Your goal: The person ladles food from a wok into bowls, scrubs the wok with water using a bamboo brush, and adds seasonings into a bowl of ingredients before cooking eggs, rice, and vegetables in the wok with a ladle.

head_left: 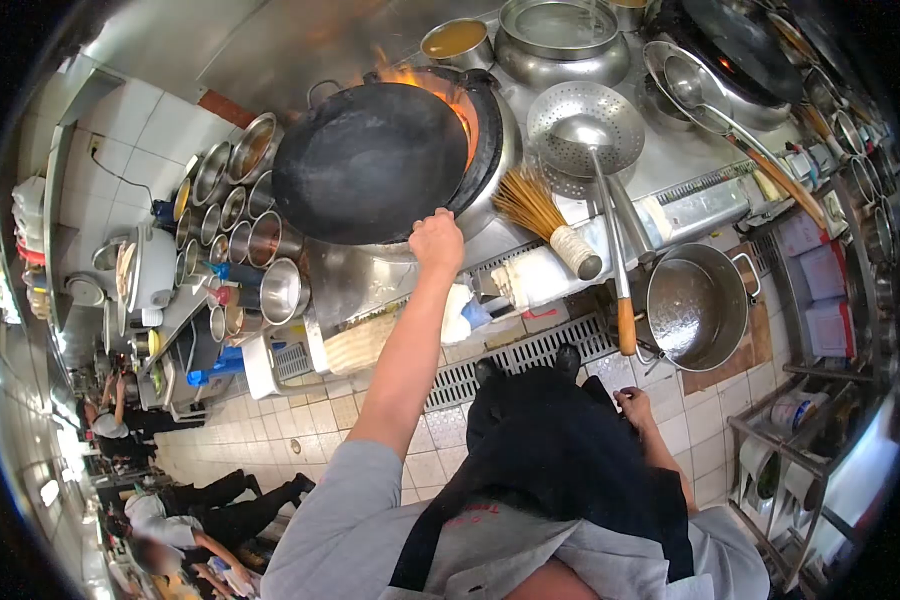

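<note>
My left hand (437, 242) is closed on the near edge of a black wok (370, 165), which sits tilted and shifted left of the burner ring (505, 125). Orange flames (410, 76) rise behind and right of the wok. The wok's dark face shows no food. Down beside my apron (560, 440) hangs my right hand (634, 404), its fingers curled; whether anything is in them is hidden. To the right of the burner lie a bamboo wok brush (540, 212) and a perforated strainer (560, 110) with a ladle (610, 220) resting across it.
Several metal seasoning bowls (265, 238) crowd the left counter. A large steel pot (698, 310) stands low at right, near a wire-rimmed strainer (685, 85). Behind the burner are a pot of brownish liquid (455, 42) and a wide pot (560, 35). Other people (185, 520) are at far left.
</note>
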